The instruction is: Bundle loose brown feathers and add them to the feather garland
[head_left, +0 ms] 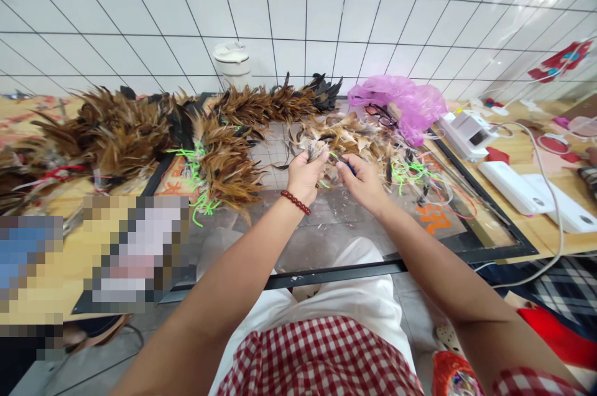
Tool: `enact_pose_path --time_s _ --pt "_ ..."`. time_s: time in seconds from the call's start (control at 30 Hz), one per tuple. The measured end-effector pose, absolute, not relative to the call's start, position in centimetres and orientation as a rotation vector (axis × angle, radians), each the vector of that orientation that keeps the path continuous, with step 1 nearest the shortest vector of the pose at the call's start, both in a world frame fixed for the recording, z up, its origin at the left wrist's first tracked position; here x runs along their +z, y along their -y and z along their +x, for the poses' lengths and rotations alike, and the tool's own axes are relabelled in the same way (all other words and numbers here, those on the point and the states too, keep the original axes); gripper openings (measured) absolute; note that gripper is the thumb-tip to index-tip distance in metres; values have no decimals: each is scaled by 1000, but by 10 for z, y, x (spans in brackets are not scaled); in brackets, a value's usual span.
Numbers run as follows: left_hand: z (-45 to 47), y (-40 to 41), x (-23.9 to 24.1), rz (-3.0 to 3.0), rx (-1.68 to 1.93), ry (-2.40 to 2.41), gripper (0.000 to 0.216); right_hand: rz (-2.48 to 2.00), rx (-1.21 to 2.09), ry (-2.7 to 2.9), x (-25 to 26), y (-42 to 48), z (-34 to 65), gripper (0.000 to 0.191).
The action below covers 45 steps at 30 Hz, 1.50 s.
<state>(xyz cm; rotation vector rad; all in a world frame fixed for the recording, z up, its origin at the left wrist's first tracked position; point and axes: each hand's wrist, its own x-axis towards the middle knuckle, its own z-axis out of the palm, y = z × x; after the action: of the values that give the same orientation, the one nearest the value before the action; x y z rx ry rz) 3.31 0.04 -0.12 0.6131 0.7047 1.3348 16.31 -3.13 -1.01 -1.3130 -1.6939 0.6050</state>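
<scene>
My left hand (304, 175), with a beaded bracelet (295, 202) at the wrist, is closed on a small bunch of pale feathers (317, 148). Close to its right, my right hand (360, 179) is closed on a small blue-handled tool (346, 166); its exact kind is mostly hidden by the fingers. A short piece of bright green string (333, 154) shows between the two hands. Behind them lies a heap of loose cream and brown feathers (354, 132). Small white scraps are scattered on the glass tabletop (345, 216) below my hands.
Brown feather bundles (228, 166) with green strings (198, 163) lie left, and more (121, 135) beyond. A pink plastic bag (401, 101), glasses (380, 115) and green strings (408, 173) are right. A white cup (232, 63) stands behind; white power banks (517, 188) and a cable (550, 197) lie far right.
</scene>
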Motion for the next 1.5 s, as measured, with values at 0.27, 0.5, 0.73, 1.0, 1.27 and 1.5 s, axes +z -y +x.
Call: enact_pose_path --time_s 0.27,0.5,0.73,1.0,1.27,1.5 --pt "34 -2 -3 670 1352 -760 21 -1310 615 1700 -8 32 163 31" --pt "35 -2 -3 653 1382 -826 22 -1322 698 1634 -8 31 162 26" --pt "35 -2 -4 580 1383 -768 25 -1328 654 1688 -2 35 161 27" --pt "36 0 -2 635 1350 -765 28 -1357 689 1641 -5 34 160 25" --pt "36 2 -3 650 1275 -763 26 -1343 664 1632 -5 33 161 24" --pt "34 1 0 624 1254 -774 24 -1381 594 1565 -3 35 163 24"
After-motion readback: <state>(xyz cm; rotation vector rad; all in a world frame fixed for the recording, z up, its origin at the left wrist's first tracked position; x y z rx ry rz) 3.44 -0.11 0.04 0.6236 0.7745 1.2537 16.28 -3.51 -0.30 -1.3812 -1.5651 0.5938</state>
